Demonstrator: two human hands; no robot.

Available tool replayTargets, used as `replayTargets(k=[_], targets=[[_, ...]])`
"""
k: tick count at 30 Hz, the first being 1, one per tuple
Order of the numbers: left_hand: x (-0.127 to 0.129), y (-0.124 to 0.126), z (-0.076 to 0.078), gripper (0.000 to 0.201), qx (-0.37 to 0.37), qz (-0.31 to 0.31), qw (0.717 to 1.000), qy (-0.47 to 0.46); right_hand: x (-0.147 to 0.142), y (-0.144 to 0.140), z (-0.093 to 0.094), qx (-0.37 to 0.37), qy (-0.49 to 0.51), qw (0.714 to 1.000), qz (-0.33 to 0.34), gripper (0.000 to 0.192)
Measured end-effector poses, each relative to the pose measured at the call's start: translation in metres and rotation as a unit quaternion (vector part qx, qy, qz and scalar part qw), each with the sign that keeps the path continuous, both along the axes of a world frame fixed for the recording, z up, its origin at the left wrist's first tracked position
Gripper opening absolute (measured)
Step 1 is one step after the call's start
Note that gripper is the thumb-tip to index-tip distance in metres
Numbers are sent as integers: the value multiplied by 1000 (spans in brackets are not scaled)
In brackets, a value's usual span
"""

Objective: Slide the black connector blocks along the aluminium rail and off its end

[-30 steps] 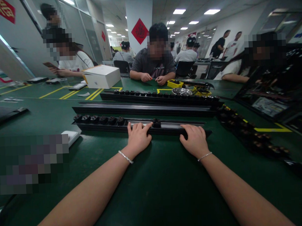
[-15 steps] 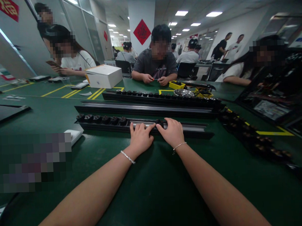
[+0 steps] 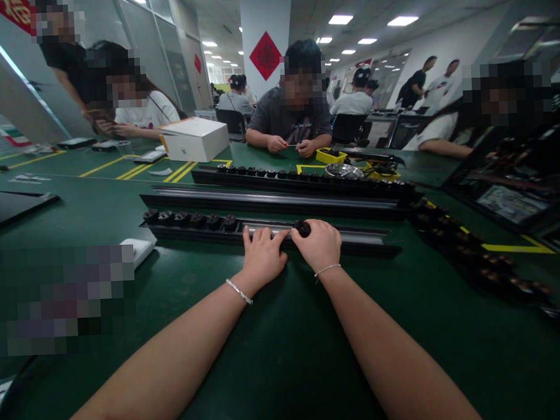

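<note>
A long black rail [image 3: 360,237] lies across the green table [image 3: 285,333] in front of me. Several small black round parts [image 3: 190,219] sit in a row at its left end. My left hand [image 3: 263,255] rests flat on the rail's middle with the fingers spread. My right hand [image 3: 319,243] is right beside it, and its fingers close around a single black round part [image 3: 302,227] sitting on the rail.
Two more black rails [image 3: 270,200] lie beyond, the far one [image 3: 306,178] lined with round parts. Another strip of parts [image 3: 477,257] runs along the right. A white box [image 3: 196,139], a yellow tray [image 3: 328,155] and seated people stand across the table. A white pad [image 3: 137,248] lies left.
My right hand has moved left along the rail from its right part to the lone black part beside my left hand. My left hand has stayed in place.
</note>
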State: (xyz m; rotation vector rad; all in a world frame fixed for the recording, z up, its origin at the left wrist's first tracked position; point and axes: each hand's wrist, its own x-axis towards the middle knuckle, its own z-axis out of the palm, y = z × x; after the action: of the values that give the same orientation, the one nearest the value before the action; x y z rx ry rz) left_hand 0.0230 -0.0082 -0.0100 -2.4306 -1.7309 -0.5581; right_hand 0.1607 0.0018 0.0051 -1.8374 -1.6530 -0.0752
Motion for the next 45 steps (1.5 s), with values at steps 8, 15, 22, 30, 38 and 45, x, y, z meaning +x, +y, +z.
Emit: replayTargets(k=[8,15,22,30,38,45], targets=[[-1,1,-1,49,7,-2,1000,1,2,0,1,-9,-7,1000,2,28],[-2,0,-1,49,7,-6,1000,3,4,0,-1,0,-16,1000,-13,29],[-2,1,0,47,-5,-6,1000,5,9,-1,-2,4,-16,1000,-25,29],[-2,1,0,48,-3,-8,1000,3,9,-1,-1,1,-11,999,-32,28],[-2,0,1,48,-7,-8,1000,3,16,-1,-3,5,-6,999,-42,28],[-2,0,1,47,-5,-8,1000,-1,23,-1,-2,-4,2,998,-68,31]])
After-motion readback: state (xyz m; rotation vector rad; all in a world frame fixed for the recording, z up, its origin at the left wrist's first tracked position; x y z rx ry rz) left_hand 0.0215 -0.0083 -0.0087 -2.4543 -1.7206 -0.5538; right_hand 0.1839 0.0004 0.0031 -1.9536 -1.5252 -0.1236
